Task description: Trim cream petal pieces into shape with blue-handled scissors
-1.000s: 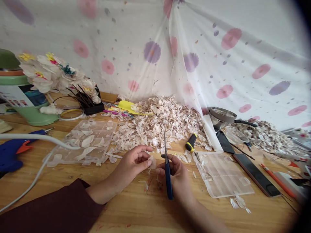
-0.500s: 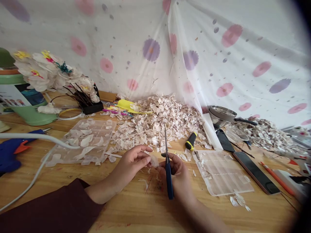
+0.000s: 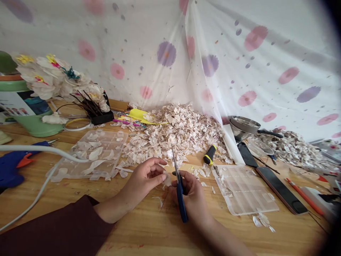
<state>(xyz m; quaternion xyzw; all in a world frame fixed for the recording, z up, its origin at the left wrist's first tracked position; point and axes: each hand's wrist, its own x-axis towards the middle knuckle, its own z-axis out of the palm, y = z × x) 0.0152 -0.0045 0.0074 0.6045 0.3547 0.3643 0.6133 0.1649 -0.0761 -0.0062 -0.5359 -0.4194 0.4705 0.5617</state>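
At the lower centre of the frame, the left hand (image 3: pixel 147 179) pinches 1 pale flake (image 3: pixel 167 180), and the right hand (image 3: pixel 194 195) grips blue scissors (image 3: pixel 181 203).

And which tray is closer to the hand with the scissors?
The tray beside the phone: it lies just right of the right hand. The other tray is past the left hand, near the blue glue gun.

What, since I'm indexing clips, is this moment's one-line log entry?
left hand: pinching pale flake | right hand: gripping blue-handled scissors | ahead: flake heap | rightward: clear divided tray, phone
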